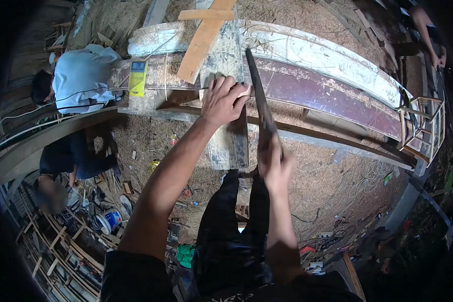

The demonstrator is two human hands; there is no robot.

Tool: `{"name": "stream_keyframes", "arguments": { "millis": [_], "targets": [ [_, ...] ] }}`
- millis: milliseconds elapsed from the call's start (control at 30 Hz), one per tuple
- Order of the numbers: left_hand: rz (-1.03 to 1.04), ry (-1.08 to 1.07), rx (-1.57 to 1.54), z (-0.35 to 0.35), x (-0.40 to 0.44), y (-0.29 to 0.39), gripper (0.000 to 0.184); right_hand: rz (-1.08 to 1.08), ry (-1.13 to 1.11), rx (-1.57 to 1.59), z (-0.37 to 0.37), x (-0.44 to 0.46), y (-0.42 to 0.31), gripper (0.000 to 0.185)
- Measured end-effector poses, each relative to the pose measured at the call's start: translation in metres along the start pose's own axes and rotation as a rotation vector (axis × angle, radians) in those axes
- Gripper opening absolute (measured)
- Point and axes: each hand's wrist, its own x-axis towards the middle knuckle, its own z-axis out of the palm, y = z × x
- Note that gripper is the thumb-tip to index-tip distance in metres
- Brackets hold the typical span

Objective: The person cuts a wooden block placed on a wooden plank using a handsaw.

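Observation:
My right hand (275, 168) is closed around the handle of a handsaw, and it is smeared by motion. The dark saw blade (259, 95) points away from me, just right of my left hand. My left hand (224, 100) presses down with curled fingers on a small piece of wood (203, 94), mostly hidden beneath it. Under that piece lies a long, worn plank (225, 146), set crosswise over the bench. The blade runs close by the right end of the piece; whether its teeth touch the wood I cannot tell.
Orange-brown wood strips (201, 50) lie on the plank's far part. A yellow packet (137, 79) sits on the bench (317, 95) at left. A person in a white shirt (85, 75) crouches left, with others nearby. A small wooden frame (425, 126) stands right. Sawdust covers the floor (327, 186).

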Motion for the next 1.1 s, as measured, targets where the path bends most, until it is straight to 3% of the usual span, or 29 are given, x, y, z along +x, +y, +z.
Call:
{"name": "stream_keyframes", "arguments": {
  "millis": [167,300,333,367,433,500,533,633,833,1100],
  "targets": [
    [0.066,0.072,0.058,-0.002,0.003,0.002,0.026,0.245,-0.127,0.516,0.005,0.038,-0.002,0.050],
    [0.045,0.053,0.044,0.000,0.001,-0.001,0.030,0.235,-0.135,0.622,0.002,0.045,0.009,0.047],
    [0.035,0.047,0.045,0.000,0.001,0.000,0.030,0.371,-0.096,0.733,-0.003,0.046,-0.009,0.048],
    [0.023,0.041,0.044,0.000,0.001,0.002,0.029,0.375,0.002,0.619,-0.010,0.056,-0.010,0.047],
    [0.054,0.055,0.074,0.000,0.003,0.001,0.029,0.369,0.054,0.896,-0.032,0.063,-0.030,0.045],
    [0.051,0.054,0.068,0.001,0.002,0.002,0.030,0.004,0.099,0.733,-0.047,0.060,-0.023,0.046],
    [0.069,0.052,0.098,0.000,0.002,0.001,0.030,-0.058,0.096,0.760,-0.059,0.054,-0.023,0.048],
    [0.057,0.060,0.095,0.000,0.003,0.006,0.030,-0.076,0.078,0.356,-0.063,0.018,-0.023,0.049],
    [0.056,0.058,0.074,-0.001,0.006,0.009,0.032,0.011,-0.047,0.307,-0.004,-0.023,0.024,0.049],
    [0.058,0.056,0.049,-0.001,0.004,0.005,0.033,0.059,-0.091,0.226,-0.009,-0.053,0.025,0.046]
  ]
}}
